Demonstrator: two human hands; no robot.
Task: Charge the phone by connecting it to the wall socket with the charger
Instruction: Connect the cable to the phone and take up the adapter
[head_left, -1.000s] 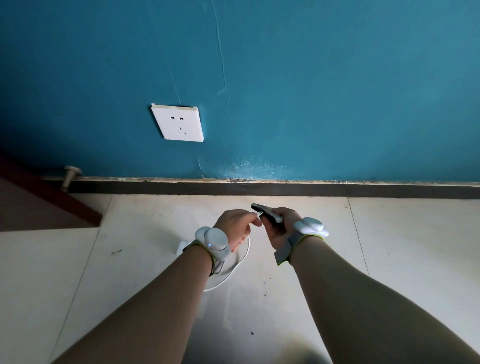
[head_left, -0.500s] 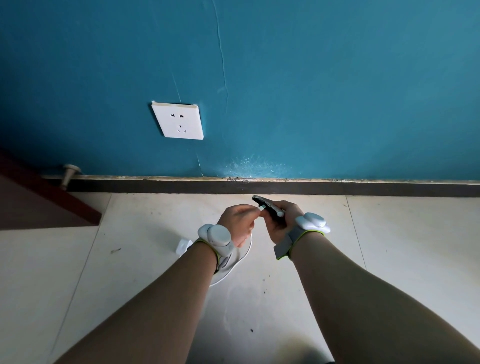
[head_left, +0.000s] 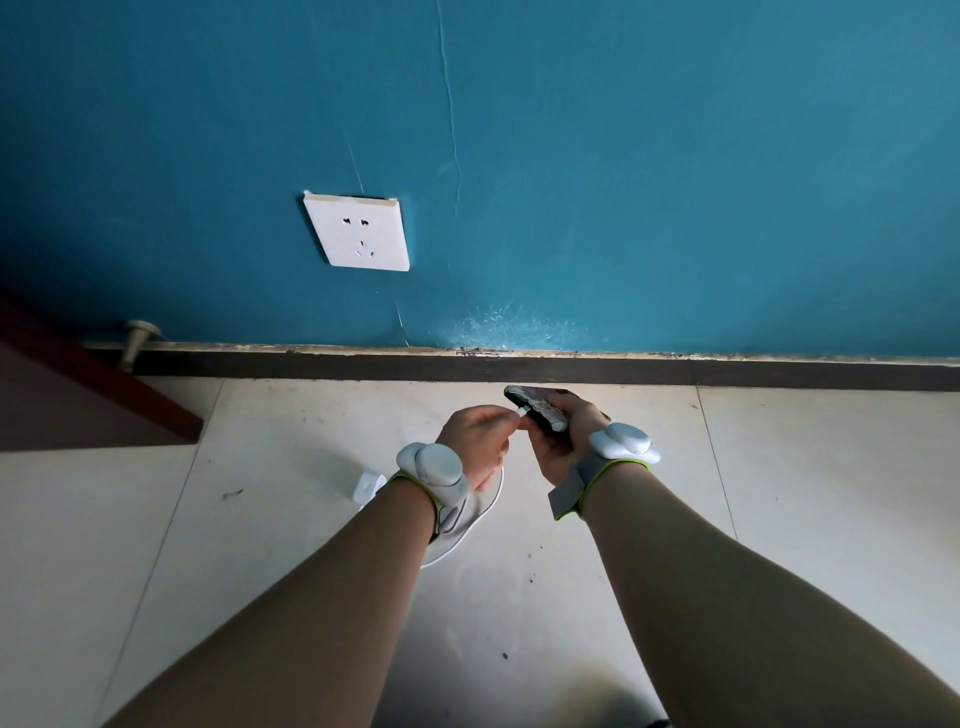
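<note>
Room: blue wall (head_left: 623, 156), white wall socket (head_left: 358, 234) with nothing plugged in.
Phone (head_left: 535, 410): hard, slippery; right hand (head_left: 561, 441) wraps its sides.
Cable plug (head_left: 523, 411): tiny, light; left hand (head_left: 478, 436) pinches it at the phone's end.

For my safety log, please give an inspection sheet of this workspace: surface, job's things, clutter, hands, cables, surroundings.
Surface: pale floor tiles, dark specks.
Job's things: phone held; white charger plug on the floor; wall socket with nothing plugged in.
Clutter: nothing seen.
Hands: left hand pinches the cable connector at the phone's end; right hand grips the phone.
Cables: white cable loops on the floor under the left wrist.
Surroundings: teal wall, cracked; dark skirting; doorstop.
</note>
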